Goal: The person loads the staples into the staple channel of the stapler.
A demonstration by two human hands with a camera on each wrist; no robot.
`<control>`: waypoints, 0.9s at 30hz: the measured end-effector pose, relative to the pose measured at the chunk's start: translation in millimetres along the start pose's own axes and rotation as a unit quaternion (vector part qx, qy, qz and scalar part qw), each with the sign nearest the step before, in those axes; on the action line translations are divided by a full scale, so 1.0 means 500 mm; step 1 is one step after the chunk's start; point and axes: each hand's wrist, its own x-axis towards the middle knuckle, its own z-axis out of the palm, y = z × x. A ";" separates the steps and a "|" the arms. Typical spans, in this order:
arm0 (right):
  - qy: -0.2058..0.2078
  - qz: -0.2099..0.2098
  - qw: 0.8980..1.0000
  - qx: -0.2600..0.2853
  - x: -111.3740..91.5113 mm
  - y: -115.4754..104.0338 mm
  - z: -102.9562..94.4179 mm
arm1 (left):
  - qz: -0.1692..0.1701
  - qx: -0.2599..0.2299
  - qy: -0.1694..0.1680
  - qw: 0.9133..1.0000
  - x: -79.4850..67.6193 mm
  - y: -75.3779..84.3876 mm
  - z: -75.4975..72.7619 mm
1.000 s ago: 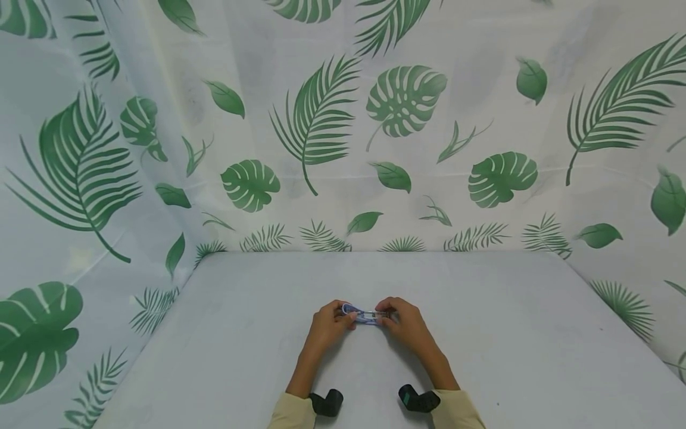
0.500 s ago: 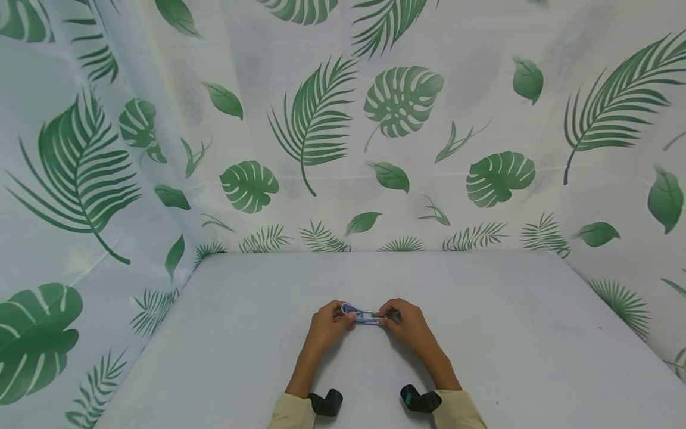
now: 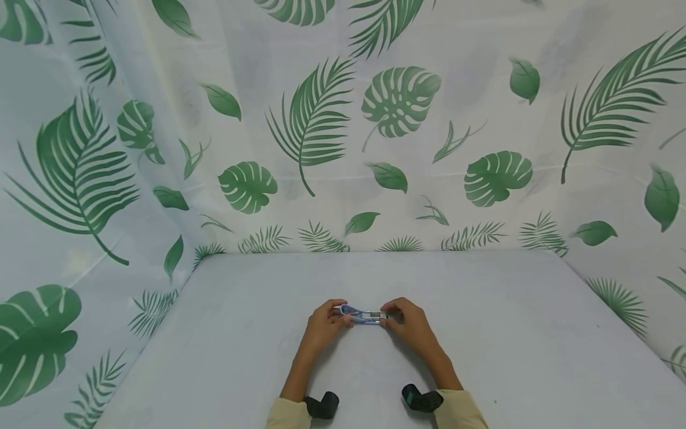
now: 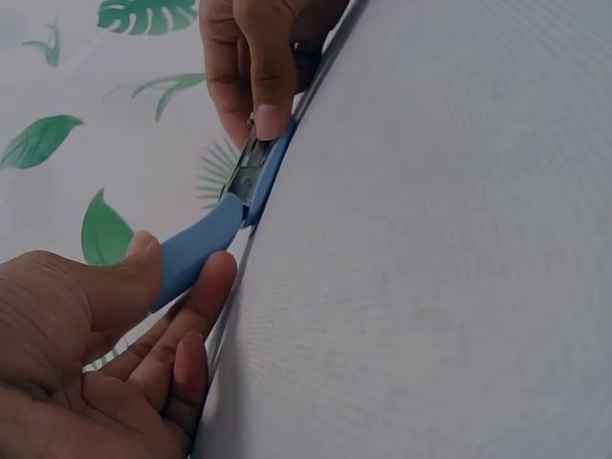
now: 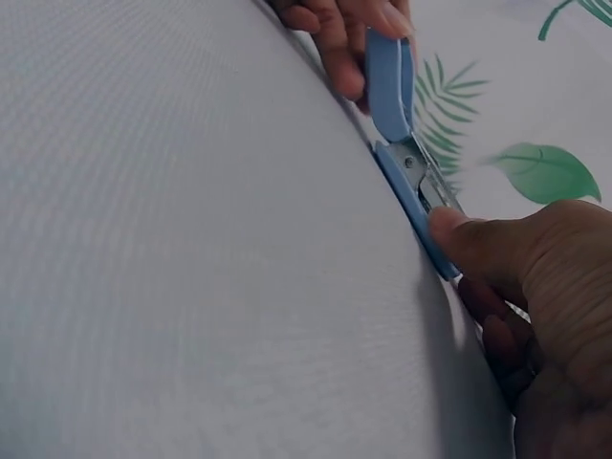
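Note:
A small blue stapler (image 3: 368, 317) is held between both hands, just above the table or touching it; I cannot tell which. Its blue top handle (image 4: 199, 251) is swung up, and the metal magazine (image 5: 413, 164) lies bare over the blue base (image 5: 409, 206). My left hand (image 3: 323, 326) grips the handle end between thumb and fingers. At the other end, my right hand (image 3: 411, 325) pinches the stapler near the tip of magazine and base, thumb on one side. The right fingertips partly cover that tip, so any staples inside cannot be made out.
The white table (image 3: 257, 298) reaches back to a white curtain (image 3: 343, 220) printed with green leaves, which also hangs along the left and right sides. A black wrist camera (image 3: 323, 406) sits at the left cuff and another wrist camera (image 3: 422, 399) at the right.
My right fingers have shifted slightly right along the stapler, and more of its metal part shows between the hands. My left hand has moved a little left, still holding the handle.

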 end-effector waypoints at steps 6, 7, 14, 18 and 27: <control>0.000 0.004 1.000 0.003 0.002 0.008 0.004 | 0.007 -0.012 0.001 1.000 0.000 0.001 0.000; 0.000 0.004 1.000 0.006 0.002 0.008 0.005 | 0.006 -0.015 0.003 1.000 0.001 0.001 0.000; 0.008 0.010 1.000 0.022 0.002 0.008 0.006 | -0.006 -0.010 0.051 0.999 0.007 0.003 0.015; 0.011 0.010 0.999 0.028 0.002 0.006 0.005 | 0.022 -0.015 0.065 0.998 0.013 0.014 0.026; 0.022 0.008 0.999 0.021 0.000 0.005 0.005 | 0.088 0.141 0.057 0.984 0.031 0.052 0.060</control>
